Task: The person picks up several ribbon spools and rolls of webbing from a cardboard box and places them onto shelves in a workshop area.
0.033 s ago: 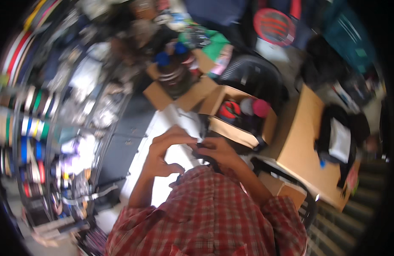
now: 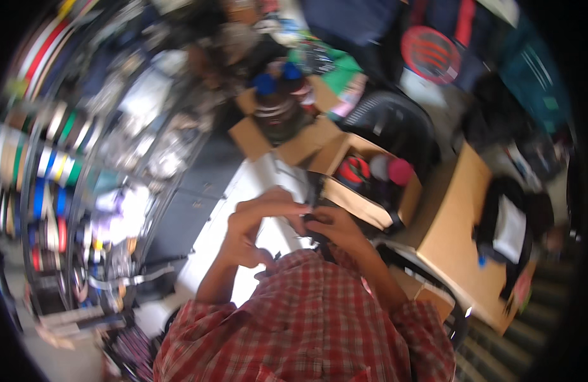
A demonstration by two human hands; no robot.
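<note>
Close in front of my checked shirt, my two hands meet over a white surface [image 2: 221, 219]. My right hand [image 2: 342, 230] is closed, its thumb and fingers pinching a small black object [image 2: 314, 219] whose kind is too blurred to make out. My left hand [image 2: 252, 223] arches over from the other side, thumb held apart, with its bent fingertips closed at the same black object. Some dark material hangs below the right fingers, partly hidden by the hand and shirt.
Ahead stands an open carton [image 2: 249, 140] with blue-capped bottles [image 2: 273, 105]. Beside it, another box [image 2: 357, 197] holds rolls. A black chair [image 2: 392, 121] is behind. Shelves of ribbon or tape rolls [image 2: 55, 165] line the left; a wooden-coloured panel [image 2: 450, 219] stands right.
The whole view has shifted slightly, so the surroundings sit a little further right and lower. My hands keep nearly the same pose around the black object.
</note>
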